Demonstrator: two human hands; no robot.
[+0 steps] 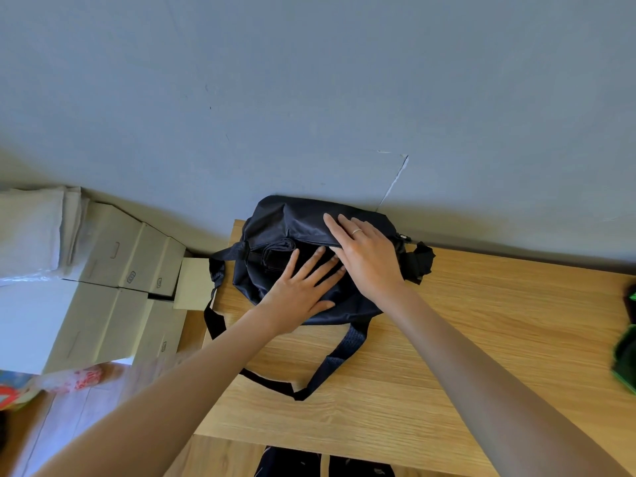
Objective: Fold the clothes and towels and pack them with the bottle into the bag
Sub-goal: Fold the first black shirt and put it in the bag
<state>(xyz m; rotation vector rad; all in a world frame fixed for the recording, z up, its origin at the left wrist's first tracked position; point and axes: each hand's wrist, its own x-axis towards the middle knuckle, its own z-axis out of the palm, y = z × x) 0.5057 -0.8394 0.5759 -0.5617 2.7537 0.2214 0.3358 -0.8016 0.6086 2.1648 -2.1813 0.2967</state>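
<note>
- Your dark bag [275, 218] sits at the far left corner of the wooden table [447, 339], its back against the grey wall [309, 80].
- The bag's top gapes along the zip line; inside you can see only dark folds, and what they are cannot be told.
- Your left hand [303, 284] lies flat on the near side of the bag, fingers straight and spread, their tips at the opening.
- Your right hand [364, 249] rests on the far upper flap, fingers extended and laid over the edge of the opening; it grips nothing. A ring [356, 231] shows on one finger.
- The bag's strap [330, 363] trails toward you across the tabletop in a loop, and another length hangs off the left edge.
- A dark bunched end of fabric sticks out at the bag's right side.
- No bottle or towel can be made out.
- At the right edge of the table lies a green and black object [624, 352], cut off by the frame.
- Left of the table, pale cardboard boxes [113, 277] are stacked on the floor.
</note>
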